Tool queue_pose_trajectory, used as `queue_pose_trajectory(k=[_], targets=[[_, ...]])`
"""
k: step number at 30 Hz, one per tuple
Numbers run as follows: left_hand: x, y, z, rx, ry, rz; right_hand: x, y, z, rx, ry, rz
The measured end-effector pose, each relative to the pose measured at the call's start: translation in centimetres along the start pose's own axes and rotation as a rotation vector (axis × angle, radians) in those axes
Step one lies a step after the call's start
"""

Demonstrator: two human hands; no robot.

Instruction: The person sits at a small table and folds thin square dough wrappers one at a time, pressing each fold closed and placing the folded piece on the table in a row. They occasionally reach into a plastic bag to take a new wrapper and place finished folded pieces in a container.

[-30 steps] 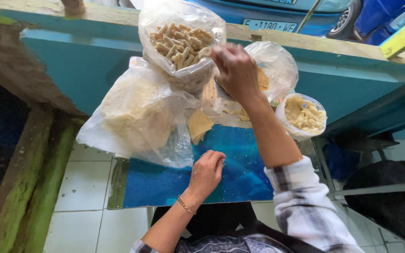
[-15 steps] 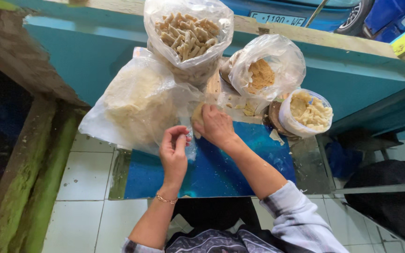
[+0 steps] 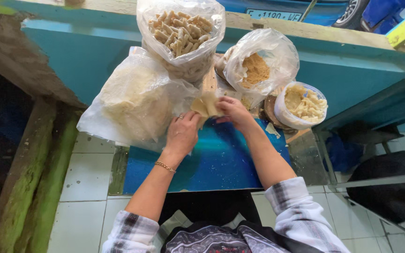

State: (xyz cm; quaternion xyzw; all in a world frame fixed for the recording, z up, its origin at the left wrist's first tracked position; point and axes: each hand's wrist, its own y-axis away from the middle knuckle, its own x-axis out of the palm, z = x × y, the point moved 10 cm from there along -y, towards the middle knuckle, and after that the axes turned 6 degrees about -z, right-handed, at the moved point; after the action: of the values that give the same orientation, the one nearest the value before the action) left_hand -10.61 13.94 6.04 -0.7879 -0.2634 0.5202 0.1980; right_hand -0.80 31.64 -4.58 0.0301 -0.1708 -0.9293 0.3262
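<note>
A thin pale wrapper sheet (image 3: 206, 104) is held between both hands above the blue board (image 3: 221, 161). My left hand (image 3: 182, 132), with a ring and a gold bracelet, pinches its left edge. On its right edge are the fingers of my right hand (image 3: 233, 112). Just left of the hands lies a big clear bag of stacked pale sheets (image 3: 134, 100). Behind the hands stands an open bag of small rolled pieces (image 3: 180, 30).
An open bag of brown crumbly filling (image 3: 257, 65) and a small tub of pale chunky filling (image 3: 302, 104) sit at the right. A teal counter wall (image 3: 85, 51) runs behind. White floor tiles (image 3: 87, 171) and a mossy wooden beam (image 3: 31, 187) lie at the left.
My right hand came back from the bags at the rear toward me. My left hand rose from the board to meet it. Both now hold a wrapper sheet.
</note>
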Motion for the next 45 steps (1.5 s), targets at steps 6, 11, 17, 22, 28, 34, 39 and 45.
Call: queue_pose_trajectory(k=[6, 11, 17, 22, 28, 34, 39, 45], targets=[[-1.5, -0.3, 0.0, -0.068, 0.080, -0.103, -2.8, 3.4, 0.5, -0.044, -0.229, 0.038], [-0.5, 2.4, -0.1, -0.443, 0.444, -0.086, -2.5, 8.5, 1.2, -0.127, -0.313, 0.061], [8.2, 5.4, -1.6, -0.888, 1.432, 0.141, 2.2, 18.9, 7.1, -0.922, 0.800, -0.148], [9.9, 7.7, -2.4, -0.979, 1.617, 0.133, 3.8, 22.4, 8.2, -0.970, 1.102, -0.292], [9.2, 8.6, -2.7, -0.875, 1.578, 0.211, 3.2, 22.1, 7.2, -0.910, 0.929, -0.304], [8.6, 8.7, -2.5, -0.795, 1.448, 0.129, 2.9, 20.0, 5.3, -0.704, 0.737, -0.186], [8.5, 9.0, -2.8, -0.771, 1.460, 0.149, 2.7, 19.8, 5.0, -0.694, 0.881, -0.249], [8.3, 10.1, -3.0, -0.761, 1.433, 0.185, 2.9, 20.5, 5.2, -0.799, 0.851, -0.219]])
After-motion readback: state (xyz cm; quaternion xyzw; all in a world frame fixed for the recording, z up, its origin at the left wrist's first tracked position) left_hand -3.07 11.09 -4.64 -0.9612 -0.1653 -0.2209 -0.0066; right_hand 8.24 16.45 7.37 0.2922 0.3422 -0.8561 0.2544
